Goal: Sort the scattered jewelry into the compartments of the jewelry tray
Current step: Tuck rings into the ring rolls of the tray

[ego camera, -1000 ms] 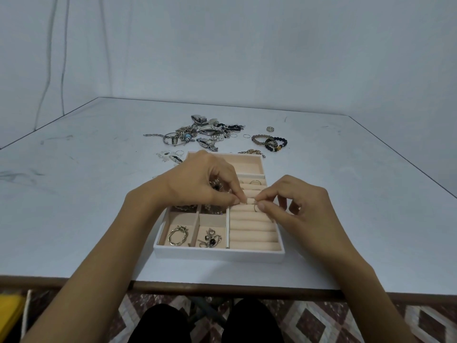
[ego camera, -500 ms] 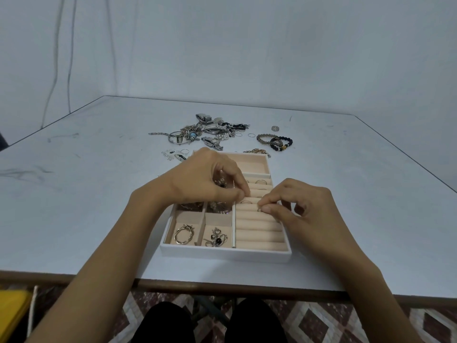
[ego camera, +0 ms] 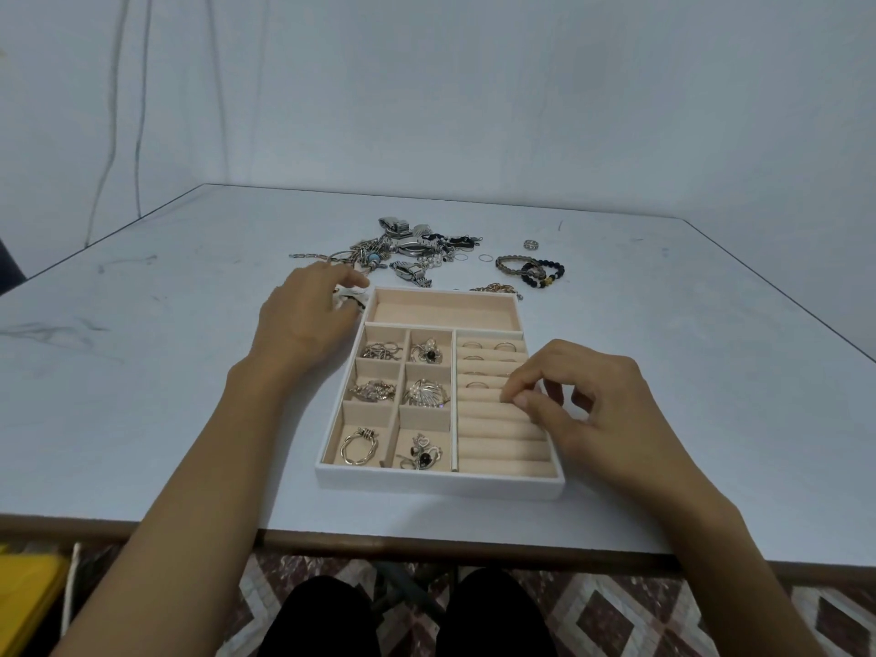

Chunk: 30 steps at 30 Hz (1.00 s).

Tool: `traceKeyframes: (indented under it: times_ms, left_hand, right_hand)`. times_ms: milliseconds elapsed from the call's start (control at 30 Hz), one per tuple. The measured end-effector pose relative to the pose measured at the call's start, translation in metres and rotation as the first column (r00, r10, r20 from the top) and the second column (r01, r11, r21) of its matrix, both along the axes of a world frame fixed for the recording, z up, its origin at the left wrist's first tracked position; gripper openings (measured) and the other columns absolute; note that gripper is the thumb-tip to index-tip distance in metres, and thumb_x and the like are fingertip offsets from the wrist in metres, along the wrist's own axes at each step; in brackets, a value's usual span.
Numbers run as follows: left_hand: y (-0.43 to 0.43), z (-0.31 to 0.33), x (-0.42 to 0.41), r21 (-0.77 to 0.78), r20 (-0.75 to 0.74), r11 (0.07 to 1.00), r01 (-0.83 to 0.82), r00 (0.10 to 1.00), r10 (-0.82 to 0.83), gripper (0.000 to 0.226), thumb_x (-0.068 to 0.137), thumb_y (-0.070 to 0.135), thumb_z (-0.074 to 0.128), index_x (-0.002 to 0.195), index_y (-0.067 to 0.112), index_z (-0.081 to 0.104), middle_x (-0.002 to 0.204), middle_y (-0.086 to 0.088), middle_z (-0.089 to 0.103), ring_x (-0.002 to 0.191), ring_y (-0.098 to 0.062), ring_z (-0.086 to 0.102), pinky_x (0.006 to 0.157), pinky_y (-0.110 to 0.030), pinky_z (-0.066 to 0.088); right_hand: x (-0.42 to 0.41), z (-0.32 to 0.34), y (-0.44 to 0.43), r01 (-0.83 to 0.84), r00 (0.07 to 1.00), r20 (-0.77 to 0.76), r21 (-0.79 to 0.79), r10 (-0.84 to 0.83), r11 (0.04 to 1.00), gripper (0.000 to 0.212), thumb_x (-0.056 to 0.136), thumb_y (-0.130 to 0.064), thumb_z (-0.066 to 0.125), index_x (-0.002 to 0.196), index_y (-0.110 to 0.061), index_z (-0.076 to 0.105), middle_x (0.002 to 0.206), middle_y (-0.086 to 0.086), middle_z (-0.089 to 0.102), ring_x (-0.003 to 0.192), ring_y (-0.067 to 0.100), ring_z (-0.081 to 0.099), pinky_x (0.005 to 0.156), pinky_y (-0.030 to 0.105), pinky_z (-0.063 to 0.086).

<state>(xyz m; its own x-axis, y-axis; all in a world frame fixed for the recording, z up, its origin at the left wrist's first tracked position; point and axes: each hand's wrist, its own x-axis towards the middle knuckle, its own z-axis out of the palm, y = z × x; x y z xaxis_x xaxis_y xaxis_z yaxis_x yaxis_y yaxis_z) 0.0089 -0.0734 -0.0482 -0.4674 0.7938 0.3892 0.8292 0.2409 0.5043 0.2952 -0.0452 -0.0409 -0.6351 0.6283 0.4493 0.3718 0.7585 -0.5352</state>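
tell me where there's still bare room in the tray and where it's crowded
The long far compartment is bare, and so are the nearest ring rolls. All six small compartments on the left hold pieces. Behind the tray, the jewelry pile crowds the table.

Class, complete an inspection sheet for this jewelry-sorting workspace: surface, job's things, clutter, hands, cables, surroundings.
Surface: grey table, scuffed at left.
Job's things: white jewelry tray, six small compartments each holding pieces, rings in the far ring rolls; unsorted jewelry pile, beaded bracelets and a lone ring beyond it.
Clutter: nothing seen.
Hands: left hand on small pieces at the tray's far-left corner, hold unclear; right hand over the ring rolls, fingers pinched, no ring visible.
Cables: two thin cables hang at far left.
Surroundings: plain wall, patterned floor, yellow object at lower left.
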Motion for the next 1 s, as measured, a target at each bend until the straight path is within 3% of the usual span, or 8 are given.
traceKeyframes:
  times_ms: [100,333,500,667,800,1000]
  left_hand:
    - [0.006,-0.009,-0.006,-0.121,-0.068,0.993,-0.001,0.998,-0.008,0.03,0.091,0.019,0.048,0.117,0.024,0.062,0.128,-0.006,0.056,0.117,-0.028,0.049,0.091,-0.038,0.038]
    - [0.005,-0.015,-0.005,-0.113,-0.113,0.993,0.029,0.993,-0.041,0.03,0.096,0.018,0.043,0.121,0.017,0.06,0.129,-0.009,0.053,0.116,-0.029,0.048,0.093,-0.037,0.037]
    - [0.004,-0.016,-0.004,-0.199,-0.156,0.977,0.08,0.981,-0.112,0.035,0.102,0.022,0.032,0.13,0.015,0.051,0.136,-0.007,0.048,0.118,-0.028,0.049,0.099,-0.037,0.032]
    - [0.005,-0.017,-0.006,-0.315,-0.197,0.945,0.082,0.969,-0.15,0.042,0.103,0.027,0.021,0.141,0.017,0.037,0.148,-0.004,0.036,0.135,-0.021,0.035,0.11,-0.042,0.022]
    - [0.005,-0.018,-0.005,-0.307,-0.193,0.948,0.08,0.97,-0.144,0.042,0.103,0.025,0.023,0.143,0.018,0.035,0.15,-0.004,0.033,0.137,-0.021,0.032,0.113,-0.043,0.019]
    - [0.007,-0.021,-0.006,-0.271,-0.188,0.959,0.086,0.972,-0.14,0.041,0.103,0.025,0.023,0.14,0.018,0.039,0.148,-0.004,0.037,0.135,-0.022,0.036,0.112,-0.043,0.023]
  right_hand:
    - [-0.001,0.0,0.001,-0.025,0.999,-0.021,-0.058,0.024,0.998,0.019,0.083,-0.013,0.069,0.077,-0.031,0.072,0.084,-0.015,0.064,0.075,0.015,0.055,0.061,0.017,0.036]
    - [-0.001,0.002,0.003,-0.052,0.999,-0.003,-0.092,0.052,0.994,0.02,0.083,-0.012,0.068,0.077,-0.03,0.073,0.083,-0.014,0.063,0.073,0.012,0.053,0.062,0.016,0.036]
    - [0.0,0.001,0.006,-0.067,0.997,0.046,-0.033,0.069,0.997,0.015,0.083,-0.025,0.06,0.079,-0.032,0.073,0.086,-0.016,0.063,0.077,0.013,0.057,0.062,0.019,0.038]
    - [0.002,0.005,0.012,-0.14,0.987,0.082,0.004,0.139,0.99,0.017,0.081,-0.024,0.06,0.082,-0.032,0.075,0.085,-0.015,0.065,0.072,0.015,0.058,0.058,0.023,0.041]
    - [0.002,0.023,0.027,-0.211,0.973,0.064,-0.117,0.22,0.97,0.011,0.083,-0.025,0.069,0.087,-0.031,0.077,0.081,-0.013,0.069,0.067,0.015,0.057,0.056,0.013,0.035]
    - [-0.03,0.047,0.097,-0.018,1.0,-0.004,-0.111,0.017,0.994,0.011,0.084,-0.018,0.07,0.089,-0.026,0.076,0.079,-0.004,0.07,0.063,0.008,0.052,0.056,0.007,0.035]
